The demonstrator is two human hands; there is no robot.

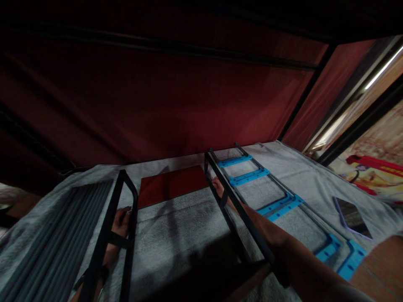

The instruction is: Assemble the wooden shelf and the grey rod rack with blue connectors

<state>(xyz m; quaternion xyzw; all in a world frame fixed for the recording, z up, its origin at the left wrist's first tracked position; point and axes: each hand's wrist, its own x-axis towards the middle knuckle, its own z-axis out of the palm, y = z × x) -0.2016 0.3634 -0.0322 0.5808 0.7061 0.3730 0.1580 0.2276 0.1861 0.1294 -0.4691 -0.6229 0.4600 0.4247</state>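
Observation:
A black metal frame stands in front of me, with two side pieces joined by a reddish-brown board at the far end. My left hand is closed at the left side piece, partly hidden behind its bars. A small shiny spot shows at its fingertips, too small to name. My right hand reaches under the right side piece, fingers curled beside the board's right end. What those fingers pinch, if anything, is hidden. Near me, a dark area between the side pieces is too dim to make out.
Several grey tubes lie side by side at the left on the grey cloth. Grey rods with blue brackets lie at the right. Further right are a phone and a red-and-yellow package. Red fabric hangs behind.

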